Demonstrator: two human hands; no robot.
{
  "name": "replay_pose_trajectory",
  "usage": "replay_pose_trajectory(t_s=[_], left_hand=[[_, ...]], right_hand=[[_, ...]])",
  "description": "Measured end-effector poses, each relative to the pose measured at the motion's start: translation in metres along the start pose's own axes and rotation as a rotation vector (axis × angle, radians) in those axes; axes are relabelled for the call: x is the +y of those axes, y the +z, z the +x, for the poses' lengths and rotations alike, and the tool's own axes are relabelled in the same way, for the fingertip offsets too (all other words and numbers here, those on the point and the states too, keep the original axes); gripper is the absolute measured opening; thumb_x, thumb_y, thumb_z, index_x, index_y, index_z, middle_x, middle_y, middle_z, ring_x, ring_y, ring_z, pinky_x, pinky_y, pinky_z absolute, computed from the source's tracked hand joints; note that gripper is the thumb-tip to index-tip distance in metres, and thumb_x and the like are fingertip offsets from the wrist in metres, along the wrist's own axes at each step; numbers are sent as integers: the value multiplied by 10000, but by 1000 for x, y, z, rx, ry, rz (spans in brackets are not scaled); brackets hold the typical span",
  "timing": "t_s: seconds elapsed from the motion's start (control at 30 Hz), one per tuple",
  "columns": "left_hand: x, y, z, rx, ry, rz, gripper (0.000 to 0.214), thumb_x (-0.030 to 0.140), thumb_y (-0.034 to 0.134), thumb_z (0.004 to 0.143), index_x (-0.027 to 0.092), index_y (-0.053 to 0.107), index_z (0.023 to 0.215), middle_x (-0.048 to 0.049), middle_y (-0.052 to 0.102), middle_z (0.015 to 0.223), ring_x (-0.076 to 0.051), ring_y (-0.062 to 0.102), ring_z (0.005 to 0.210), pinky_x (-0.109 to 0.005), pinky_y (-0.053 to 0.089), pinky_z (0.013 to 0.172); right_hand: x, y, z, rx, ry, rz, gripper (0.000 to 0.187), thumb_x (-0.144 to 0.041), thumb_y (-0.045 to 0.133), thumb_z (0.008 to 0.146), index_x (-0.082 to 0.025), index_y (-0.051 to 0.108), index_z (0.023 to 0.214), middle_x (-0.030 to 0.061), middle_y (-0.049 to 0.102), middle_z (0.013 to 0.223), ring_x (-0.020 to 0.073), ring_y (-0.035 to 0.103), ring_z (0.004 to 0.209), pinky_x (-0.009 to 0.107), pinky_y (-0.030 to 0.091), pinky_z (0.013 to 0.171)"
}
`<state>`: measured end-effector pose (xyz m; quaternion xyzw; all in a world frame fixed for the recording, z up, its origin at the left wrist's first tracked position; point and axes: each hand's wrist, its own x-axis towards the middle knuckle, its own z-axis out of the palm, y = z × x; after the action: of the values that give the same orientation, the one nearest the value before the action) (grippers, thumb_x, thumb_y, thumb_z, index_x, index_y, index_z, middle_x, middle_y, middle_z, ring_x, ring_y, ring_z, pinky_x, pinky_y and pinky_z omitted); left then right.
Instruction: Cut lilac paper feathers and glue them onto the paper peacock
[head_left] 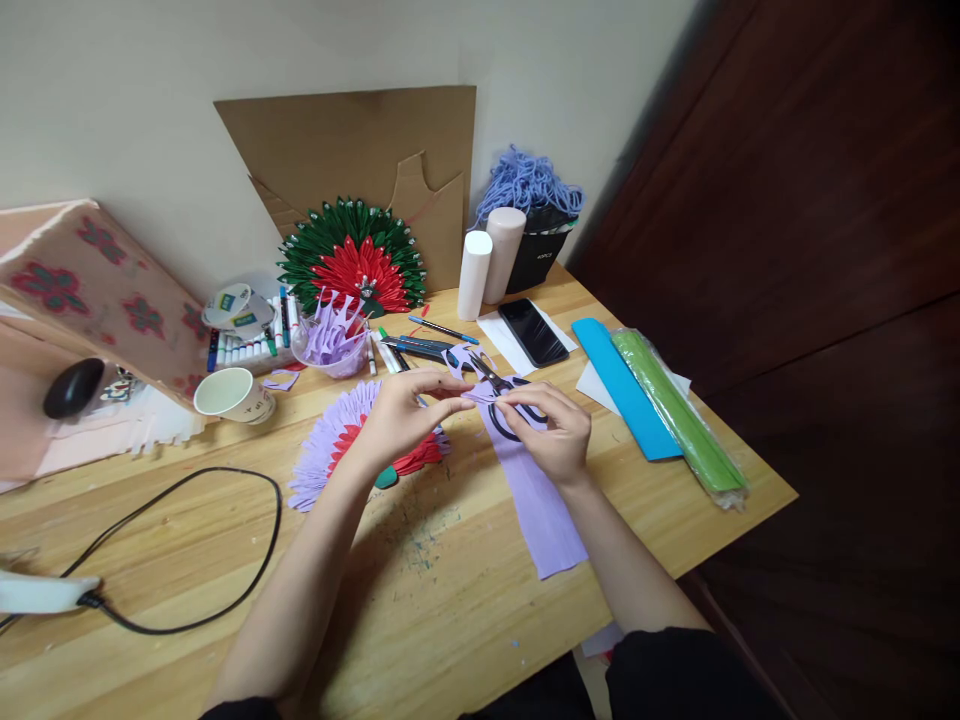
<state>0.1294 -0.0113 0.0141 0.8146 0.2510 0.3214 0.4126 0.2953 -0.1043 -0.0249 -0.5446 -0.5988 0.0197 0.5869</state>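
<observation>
Between my two hands is a small piece of purple crepe paper (481,397), pinched at its left end by the fingertips of my left hand (401,412). The fingertips of my right hand (556,437) are closed on its right end. Black-handled scissors (491,376) lie just behind and beneath the fingers, partly hidden by my right hand. Under them a long purple crepe paper strip (541,520) stretches toward the table's front edge. Below my left wrist rests a fan of purple and red paper petals (319,465), partly covered by my forearm.
Behind stand a green and red paper fan (345,225), a bowl of purple scraps (334,345), a paper cup (234,395) and white cylinders (475,275). A phone (534,333) and green paper roll (675,410) lie right. A black cable (277,500) loops at left.
</observation>
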Motion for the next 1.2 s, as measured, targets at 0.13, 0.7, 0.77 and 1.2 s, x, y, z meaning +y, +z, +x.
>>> replay_pose_trajectory(t_s=[0.13, 0.7, 0.77, 1.2], left_hand=[[4, 6, 1, -39, -68, -9, 177, 328, 681, 719, 169, 715, 789, -49, 720, 775, -156, 653, 704, -251, 508, 656], [4, 8, 2, -73, -28, -16, 207, 328, 694, 706, 162, 706, 828, -66, 717, 810, -167, 657, 752, -281, 511, 726], [5, 8, 1, -87, -6, -18, 186, 324, 676, 726, 168, 710, 822, -62, 716, 788, -158, 655, 721, -268, 511, 694], [4, 7, 0, -82, 38, -33, 147, 299, 631, 773, 184, 717, 803, -57, 713, 771, -155, 653, 711, -265, 499, 679]], right_hand=[[-1, 2, -1, -25, -11, 6, 110, -130, 648, 737, -227, 664, 785, 21, 690, 759, 170, 633, 716, 332, 520, 696], [-4, 3, -1, -93, 32, 21, 68, -150, 624, 753, -213, 643, 768, 26, 675, 753, 166, 626, 714, 320, 508, 696], [-4, 4, -1, -103, 48, 39, 59, -157, 621, 754, -211, 642, 767, 25, 672, 748, 164, 625, 707, 317, 508, 689], [-5, 4, -1, -107, 90, 80, 64, -148, 626, 747, -210, 640, 753, 19, 666, 739, 157, 624, 699, 309, 511, 682]])
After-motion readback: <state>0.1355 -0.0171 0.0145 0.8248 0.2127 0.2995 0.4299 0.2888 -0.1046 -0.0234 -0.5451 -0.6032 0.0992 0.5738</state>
